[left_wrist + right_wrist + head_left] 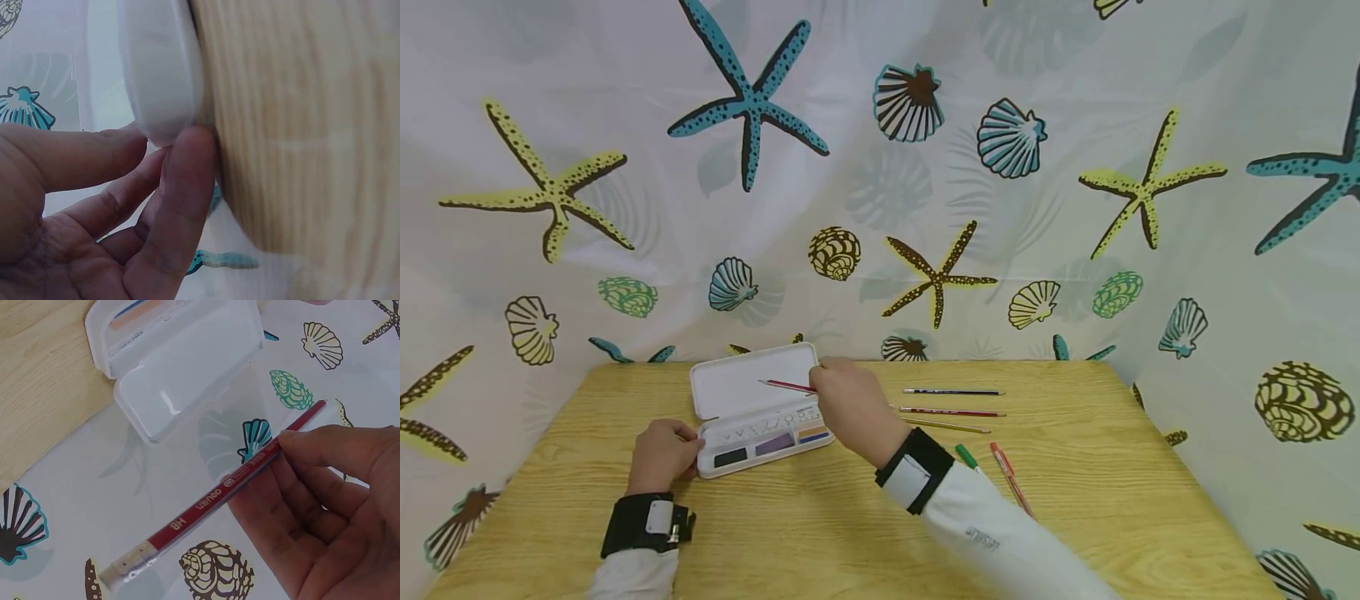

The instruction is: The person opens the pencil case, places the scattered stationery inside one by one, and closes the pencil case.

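Observation:
A white pencil case (715,485) lies on the table with its lid (752,375) raised at the back. Inside it are a black block (730,457), a purple block (774,444) and an orange and blue piece (812,434). My left hand (661,454) pinches the case's left end between thumb and fingers, as the left wrist view shows close up. Over the case's right side, my right hand (859,410) holds a red HB pencil (206,503) between thumb and fingers. The pencil's eraser end points away from the palm in the right wrist view.
Right of the case, a dark pencil (955,391), another red pencil (955,412) and a yellow pencil (951,426) lie side by side. A green marker (967,457) and a red pen (1011,477) lie by my right forearm. A patterned curtain (850,183) hangs behind the table.

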The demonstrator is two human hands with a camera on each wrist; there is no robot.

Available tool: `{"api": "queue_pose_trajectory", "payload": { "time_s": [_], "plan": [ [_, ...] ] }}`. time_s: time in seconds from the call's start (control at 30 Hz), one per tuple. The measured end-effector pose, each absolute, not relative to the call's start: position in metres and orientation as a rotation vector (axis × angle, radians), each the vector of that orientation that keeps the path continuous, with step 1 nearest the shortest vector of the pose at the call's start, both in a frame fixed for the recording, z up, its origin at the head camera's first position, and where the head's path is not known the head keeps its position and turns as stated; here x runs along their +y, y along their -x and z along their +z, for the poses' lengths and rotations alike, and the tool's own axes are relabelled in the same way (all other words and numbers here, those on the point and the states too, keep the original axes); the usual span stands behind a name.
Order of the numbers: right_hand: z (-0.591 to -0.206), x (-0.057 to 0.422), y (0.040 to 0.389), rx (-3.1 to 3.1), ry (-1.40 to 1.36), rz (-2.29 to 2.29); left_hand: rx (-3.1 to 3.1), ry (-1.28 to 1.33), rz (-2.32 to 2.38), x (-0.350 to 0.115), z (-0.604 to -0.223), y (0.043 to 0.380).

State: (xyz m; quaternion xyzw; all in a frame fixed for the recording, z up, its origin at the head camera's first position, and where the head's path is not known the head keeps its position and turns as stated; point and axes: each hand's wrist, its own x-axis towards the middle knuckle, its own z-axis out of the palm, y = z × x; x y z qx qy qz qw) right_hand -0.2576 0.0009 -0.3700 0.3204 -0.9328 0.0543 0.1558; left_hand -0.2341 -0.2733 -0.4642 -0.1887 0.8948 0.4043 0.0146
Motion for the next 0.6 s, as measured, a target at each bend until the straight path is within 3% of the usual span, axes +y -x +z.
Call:
{"api": "queue_pose_trajectory", "payload": {
  "time_s": [0.6],
  "plan": [
    [-0.396,-0.052,0.279,-2.608,-1.123,-0.044,2.779,0.6,1.263,-0.275,-0.466,0.235]
  ]
}}
